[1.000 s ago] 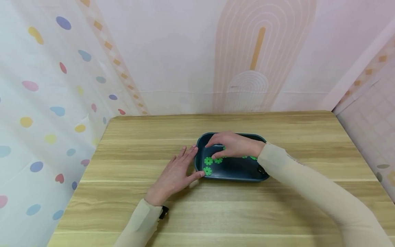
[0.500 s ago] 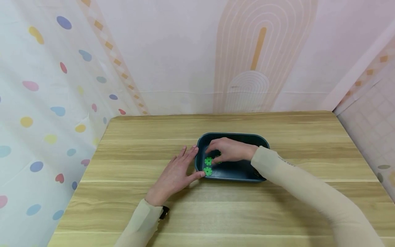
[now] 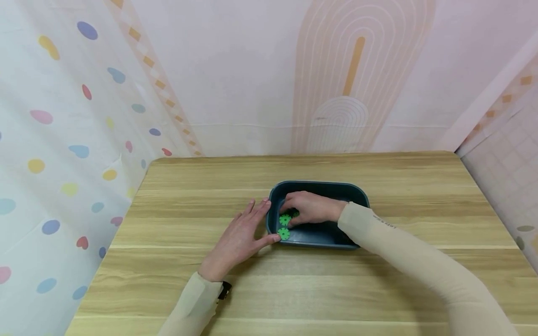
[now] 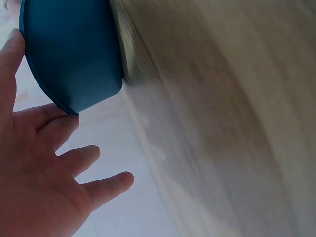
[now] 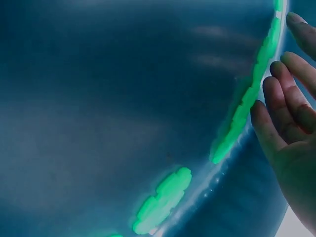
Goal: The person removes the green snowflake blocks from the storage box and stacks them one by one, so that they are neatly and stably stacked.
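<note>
A dark blue, rounded rectangular tray [image 3: 323, 245] sits on the wooden table. Against its left end my left hand [image 3: 237, 240] rests with fingers spread, thumb and fingertips touching the rim; the left wrist view shows this hand [image 4: 39, 168] at the outer wall of the tray [image 4: 74, 49]. Inside the tray is my right hand [image 3: 313, 206], over its left half. Toothed green discs [image 3: 284, 234] lie in the left end. In the right wrist view, fairly straight fingers [image 5: 266, 128] are at a line of green discs [image 5: 247, 103] along the tray's inner edge. Another green disc [image 5: 163, 201] lies apart.
The wooden table [image 3: 189, 205] reaches back to a patterned curtain [image 3: 244, 79]. A spotted curtain [image 3: 59, 154] hangs on the left. My right sleeve [image 3: 403, 242] crosses the tray's right front corner and hides part of it.
My right hand has moved slightly left and nearer the front, lower in the tray. Green discs seen earlier toward the tray's right end no longer show. My left hand has stayed put.
</note>
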Available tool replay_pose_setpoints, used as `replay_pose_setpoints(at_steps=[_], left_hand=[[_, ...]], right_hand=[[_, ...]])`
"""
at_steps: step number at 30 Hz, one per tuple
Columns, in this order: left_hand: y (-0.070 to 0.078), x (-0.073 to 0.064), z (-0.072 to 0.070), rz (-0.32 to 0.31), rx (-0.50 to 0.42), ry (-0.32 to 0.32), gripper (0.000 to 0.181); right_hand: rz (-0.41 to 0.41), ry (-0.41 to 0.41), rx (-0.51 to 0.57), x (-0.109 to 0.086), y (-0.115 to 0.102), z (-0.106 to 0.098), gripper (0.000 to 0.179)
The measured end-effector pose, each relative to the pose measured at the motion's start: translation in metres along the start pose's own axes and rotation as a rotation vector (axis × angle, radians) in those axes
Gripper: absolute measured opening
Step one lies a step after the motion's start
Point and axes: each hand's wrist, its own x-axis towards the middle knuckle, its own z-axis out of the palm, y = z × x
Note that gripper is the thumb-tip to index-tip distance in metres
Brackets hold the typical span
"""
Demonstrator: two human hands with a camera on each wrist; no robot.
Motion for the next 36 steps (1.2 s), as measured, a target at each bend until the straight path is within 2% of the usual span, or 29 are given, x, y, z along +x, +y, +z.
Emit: replay_pose_setpoints(at_steps=[8,21,27,36], left_hand=[[0.001,0.0004,0.0006,-0.008,-0.003,-0.002,0.093],[0.0011,-0.0003,0.0009,-0.001,-0.02,0.009,0.092],[0.0003,-0.0006,0.0016,0.005,-0.021,0.015,0.092],[-0.0011,-0.0006,0.0028,0.009,-0.028,0.017,0.092]], right_hand=[[0.02,0.009,-0.027,0.0008,0.0009,0.0024,0.041],[-0.021,0.019,-0.089,0.002,-0.0001,0.0039,0.036],[-0.012,0.015,-0.109,0.0032,-0.0019,0.0046,0.031],[0.007,-0.001,-0.207,0.0041,-0.0054,0.0055,0.028]])
